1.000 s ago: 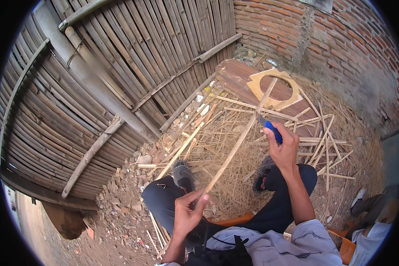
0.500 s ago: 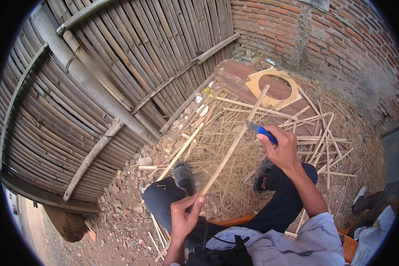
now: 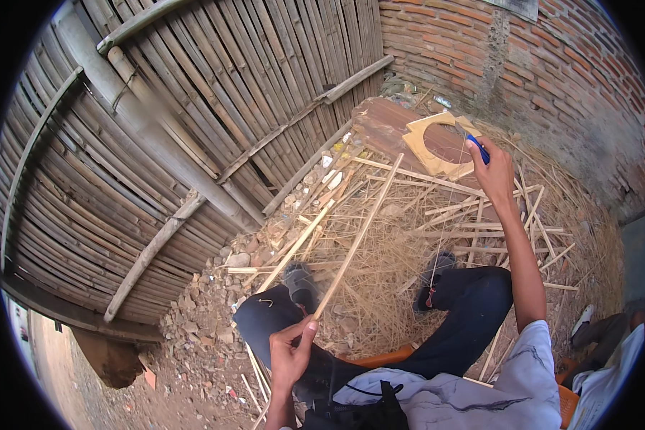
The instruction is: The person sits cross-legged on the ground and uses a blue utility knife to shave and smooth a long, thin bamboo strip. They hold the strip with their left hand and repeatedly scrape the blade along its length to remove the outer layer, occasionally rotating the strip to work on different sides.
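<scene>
Near my left thigh, my left hand (image 3: 292, 355) is closed around the lower end of a long, pale bamboo strip (image 3: 360, 235). The strip slants away from me, its far end free above the straw. My right hand (image 3: 496, 175) grips a knife (image 3: 479, 149) by its blue handle. Its thin grey blade points up and away, in front of a tan flat piece with a round hole (image 3: 424, 153). Blade and strip are apart.
Several loose strips (image 3: 466, 227) lie crossed over straw and shavings (image 3: 387, 287). Beyond them is a brown board (image 3: 383, 127). A bamboo fence (image 3: 215, 93) stands left, a brick wall (image 3: 444, 43) at the back. Another person's leg (image 3: 598, 333) shows at the right edge.
My right hand has swung the knife off the strip, outward and up to the right. The strip in my left hand has dipped slightly, its far end shifting left.
</scene>
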A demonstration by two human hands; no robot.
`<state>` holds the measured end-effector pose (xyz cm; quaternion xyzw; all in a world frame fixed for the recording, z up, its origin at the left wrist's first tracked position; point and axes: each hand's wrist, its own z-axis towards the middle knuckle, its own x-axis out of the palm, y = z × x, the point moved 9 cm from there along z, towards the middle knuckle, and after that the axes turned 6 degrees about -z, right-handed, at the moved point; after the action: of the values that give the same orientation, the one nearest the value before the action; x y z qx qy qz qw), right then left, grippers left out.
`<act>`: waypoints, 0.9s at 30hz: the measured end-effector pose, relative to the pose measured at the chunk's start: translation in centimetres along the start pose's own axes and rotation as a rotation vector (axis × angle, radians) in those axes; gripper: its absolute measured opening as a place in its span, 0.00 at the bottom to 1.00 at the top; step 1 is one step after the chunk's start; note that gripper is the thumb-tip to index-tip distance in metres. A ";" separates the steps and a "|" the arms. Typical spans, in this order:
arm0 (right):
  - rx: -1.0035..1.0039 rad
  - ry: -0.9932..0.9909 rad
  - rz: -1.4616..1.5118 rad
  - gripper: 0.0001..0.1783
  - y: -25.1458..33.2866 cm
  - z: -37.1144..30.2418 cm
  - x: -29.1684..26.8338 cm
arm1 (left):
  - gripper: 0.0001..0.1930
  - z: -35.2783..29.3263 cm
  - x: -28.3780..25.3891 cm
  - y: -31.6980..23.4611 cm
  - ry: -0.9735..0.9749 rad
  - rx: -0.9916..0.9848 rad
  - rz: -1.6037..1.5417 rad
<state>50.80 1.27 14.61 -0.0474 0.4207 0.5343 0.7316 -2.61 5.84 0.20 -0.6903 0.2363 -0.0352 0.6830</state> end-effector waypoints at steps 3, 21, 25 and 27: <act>0.024 0.064 0.042 0.23 2.0 -0.9 -0.5 | 0.18 0.6 -0.4 0.6 -0.023 -0.049 -0.048; -0.451 0.285 0.547 0.17 19.9 -20.4 0.4 | 0.20 3.1 6.3 -5.9 0.131 0.019 -0.310; -0.462 0.287 0.553 0.16 20.2 -20.8 0.1 | 0.14 3.2 6.3 -6.6 0.134 0.131 -0.118; -0.460 0.280 0.564 0.16 20.3 -20.8 -0.2 | 0.12 3.0 6.5 -7.2 0.103 0.152 -0.137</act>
<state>22.40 -1.06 9.13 -0.1652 0.3824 0.7831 0.4618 6.23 5.87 5.09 -0.6482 0.2199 -0.1351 0.7164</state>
